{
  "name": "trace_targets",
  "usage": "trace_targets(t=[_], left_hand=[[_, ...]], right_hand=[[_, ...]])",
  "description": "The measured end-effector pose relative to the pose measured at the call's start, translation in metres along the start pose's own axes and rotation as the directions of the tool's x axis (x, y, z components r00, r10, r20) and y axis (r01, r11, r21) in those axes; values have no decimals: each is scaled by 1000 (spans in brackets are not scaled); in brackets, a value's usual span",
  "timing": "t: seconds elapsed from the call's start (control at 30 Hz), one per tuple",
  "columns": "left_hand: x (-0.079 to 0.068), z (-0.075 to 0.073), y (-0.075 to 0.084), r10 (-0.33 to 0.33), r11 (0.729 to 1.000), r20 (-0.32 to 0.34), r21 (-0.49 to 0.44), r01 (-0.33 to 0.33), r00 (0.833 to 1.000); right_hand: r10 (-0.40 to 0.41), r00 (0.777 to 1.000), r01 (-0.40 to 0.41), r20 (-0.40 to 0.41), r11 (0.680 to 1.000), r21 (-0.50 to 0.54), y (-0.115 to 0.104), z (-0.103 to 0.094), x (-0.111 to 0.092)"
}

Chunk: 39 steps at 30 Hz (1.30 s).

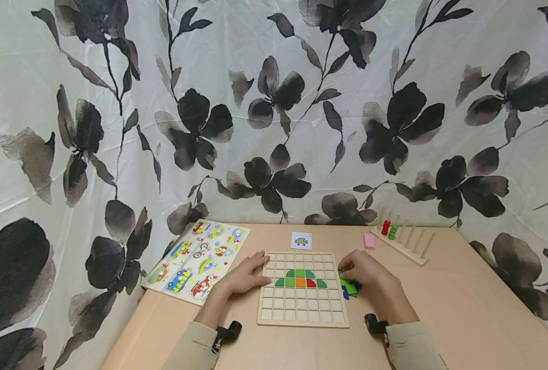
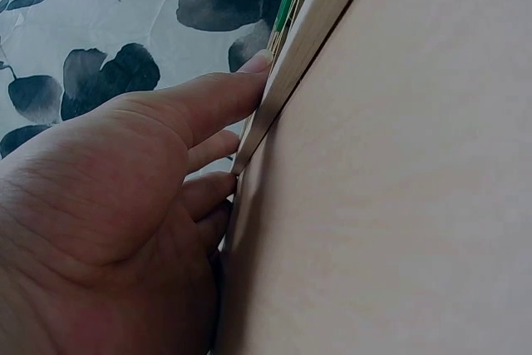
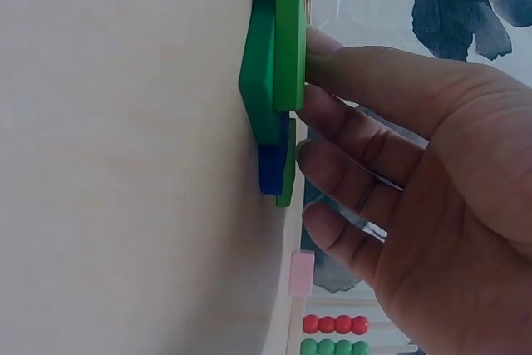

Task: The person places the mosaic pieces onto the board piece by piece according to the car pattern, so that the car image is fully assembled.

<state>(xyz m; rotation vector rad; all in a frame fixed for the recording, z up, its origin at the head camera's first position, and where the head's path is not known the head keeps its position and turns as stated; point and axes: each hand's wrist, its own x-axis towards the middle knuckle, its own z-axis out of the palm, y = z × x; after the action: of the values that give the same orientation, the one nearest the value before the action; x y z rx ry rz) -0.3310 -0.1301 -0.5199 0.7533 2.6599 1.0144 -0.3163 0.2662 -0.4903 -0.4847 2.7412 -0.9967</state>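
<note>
A wooden grid board [image 1: 302, 311] lies flat, with several green, orange and red pieces [image 1: 300, 282] set in its squares. My left hand [image 1: 245, 275] rests at the board's left edge, thumb on the rim [image 2: 287, 64] and the other fingers loosely bent alongside. To the right of the board is a small pile of green and blue pieces [image 1: 350, 290]. My right hand [image 1: 368, 270] is over this pile, its thumb and index fingertips apart, right at a light green block [image 3: 289, 51]. Below that block lie a darker green piece [image 3: 259, 81] and a blue one [image 3: 270, 170].
Behind the board lies a small pattern card [image 1: 301, 240]. A pink block [image 1: 369, 241] and a wooden peg stand [image 1: 405, 246] with red and green beads are at the back right. A colourful vehicle picture sheet [image 1: 197, 259] lies left. A floral cloth [image 1: 274, 133] hangs behind the table.
</note>
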Motion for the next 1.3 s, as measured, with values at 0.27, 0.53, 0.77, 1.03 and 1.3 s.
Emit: trace_targets(t=[0.27,0.53,0.77,1.03,1.3], left_hand=[[0,0,0,2,1000,1,9,-2,1000],[0,0,0,5,1000,3,5,-5,1000],[0,-1,-1,11,1000,2,10,-11,1000],[0,-1,-1,6,1000,0,6,-6,1000],[0,-1,-1,1,1000,-5,2,-1,1000]], right_hand=[[-39,999,39,38,999,6,-1,2,0],[-12,1000,10,24,999,51,-1,3,2],[-15,998,22,-63,993,117,-5,3,5],[-61,992,84,-114,975,207,-21,7,10],[-172,981,188,-88,955,229,-40,20,16]])
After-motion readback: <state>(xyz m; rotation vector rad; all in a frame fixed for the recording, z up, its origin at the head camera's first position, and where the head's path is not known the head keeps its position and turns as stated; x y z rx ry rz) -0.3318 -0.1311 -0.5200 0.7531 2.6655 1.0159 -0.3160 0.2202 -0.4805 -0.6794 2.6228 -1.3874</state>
